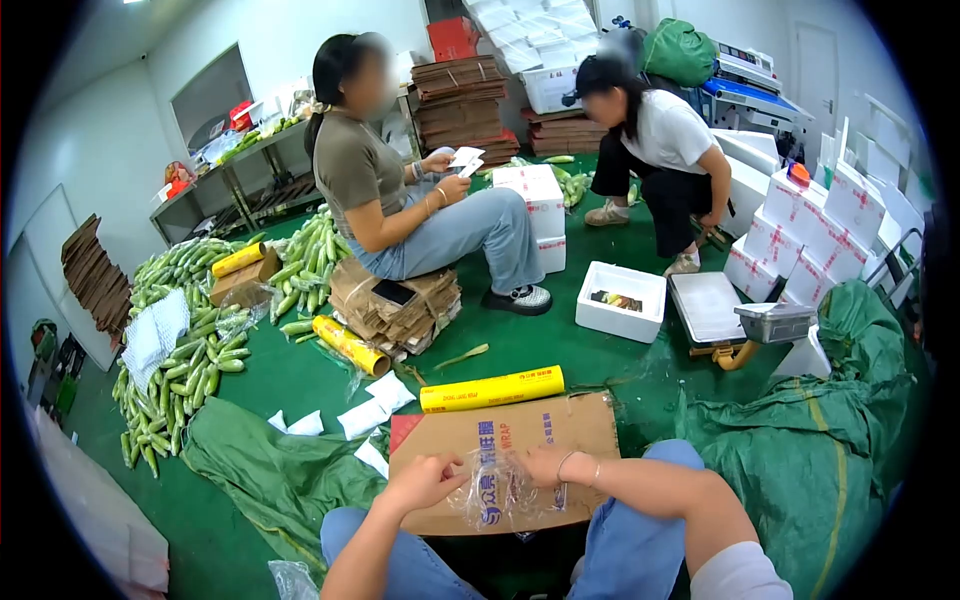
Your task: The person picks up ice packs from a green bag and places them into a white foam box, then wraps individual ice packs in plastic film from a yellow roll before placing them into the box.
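Note:
A crumpled piece of clear cling film stretches between my hands, over a flat cardboard box printed with blue and red lettering. My left hand is closed, its fingers curled on the film's left edge. On the other side my right hand, with a thin bracelet at the wrist, pinches the film's right part. Just beyond them a yellow roll of cling film lies across the far edge of the box. Several white packets rest on the floor to the left.
Piled bagged green vegetables cover the left floor. One person sits on stacked cardboard holding white slips; another crouches by an open foam box and a scale. Green sacking lies to the right.

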Motion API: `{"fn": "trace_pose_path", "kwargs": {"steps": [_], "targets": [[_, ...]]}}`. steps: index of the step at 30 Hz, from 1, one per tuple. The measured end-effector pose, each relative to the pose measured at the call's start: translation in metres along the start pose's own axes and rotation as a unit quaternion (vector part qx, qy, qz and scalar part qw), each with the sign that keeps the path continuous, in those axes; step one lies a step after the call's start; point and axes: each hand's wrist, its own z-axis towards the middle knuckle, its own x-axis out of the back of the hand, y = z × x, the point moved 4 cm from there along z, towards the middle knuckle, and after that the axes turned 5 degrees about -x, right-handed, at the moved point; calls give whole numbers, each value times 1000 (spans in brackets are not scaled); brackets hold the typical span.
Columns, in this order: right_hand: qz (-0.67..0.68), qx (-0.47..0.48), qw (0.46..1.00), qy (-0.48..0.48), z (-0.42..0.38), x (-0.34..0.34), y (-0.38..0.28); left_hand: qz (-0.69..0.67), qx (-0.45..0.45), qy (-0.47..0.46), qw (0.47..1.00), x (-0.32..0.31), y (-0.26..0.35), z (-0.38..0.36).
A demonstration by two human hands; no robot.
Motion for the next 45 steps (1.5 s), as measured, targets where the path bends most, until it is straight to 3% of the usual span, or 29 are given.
{"fn": "trace_pose_path", "kwargs": {"steps": [4, 6, 7, 9, 12, 19, 21, 25, 27, 31, 35, 38, 42, 45], "targets": [[28, -23, 999, 35, -8, 3, -11, -5, 1, -23, 1000, 1, 16, -2], [-15, -17, 997, -69, -4, -13, -13, -1, -1, -37, 999, 0, 27, -8], [-13, -19, 997, -68, 2, -23, -11, 7, 1, -41, 999, 1, 29, -9], [-109, 22, 993, -39, 16, -52, -12, 0, -18, -38, 999, -1, 27, -12], [-97, -2, 995, 26, 11, -48, -23, -29, -25, -33, 999, -1, 27, -15], [-65, -54, 995, 46, 16, -44, -34, -8, -10, -22, 1000, 4, 20, -22], [-110, -35, 993, -36, 11, -43, -43, -7, -8, -25, 1000, 4, 22, -23], [-110, 20, 994, -12, 14, -50, -41, -3, -13, -27, 1000, 3, 19, -23], [-67, 11, 996, 55, 17, -37, -36, -2, -9, -27, 1000, 1, 17, -22], [-26, -2, 995, 95, 10, 10, -22, -5, 0, -22, 1000, 3, 19, -22], [-5, -94, 972, 216, 2, 50, 20, -7, -12, -19, 1000, 4, 20, -24], [25, -142, 933, 329, -22, 87, 53, -9, -17, -3, 1000, 3, 19, -27], [108, -187, 841, 495, -62, 138, 109, -7, 11, -20, 1000, 6, 20, -34], [203, -194, 808, 518, -84, 151, 159, -6, 8, -19, 1000, 10, 22, -39]]}}
